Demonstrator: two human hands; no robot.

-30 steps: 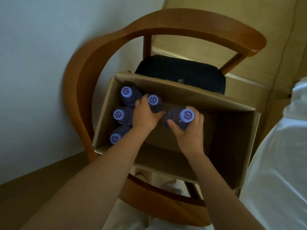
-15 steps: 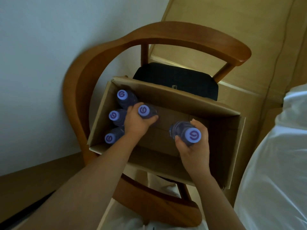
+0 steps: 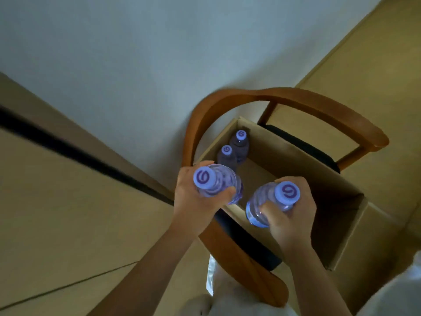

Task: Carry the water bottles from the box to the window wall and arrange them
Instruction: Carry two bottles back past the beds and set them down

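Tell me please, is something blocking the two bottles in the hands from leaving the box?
Nothing visible blocks them. The left hand and the right hand each grip a bottle, the left bottle and the right bottle, above the open cardboard box. The window wall is not in view.

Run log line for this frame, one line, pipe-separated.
phase: bottles lifted from box | left hand: grips bottle | right hand: grips bottle | box on chair: two bottles visible inside
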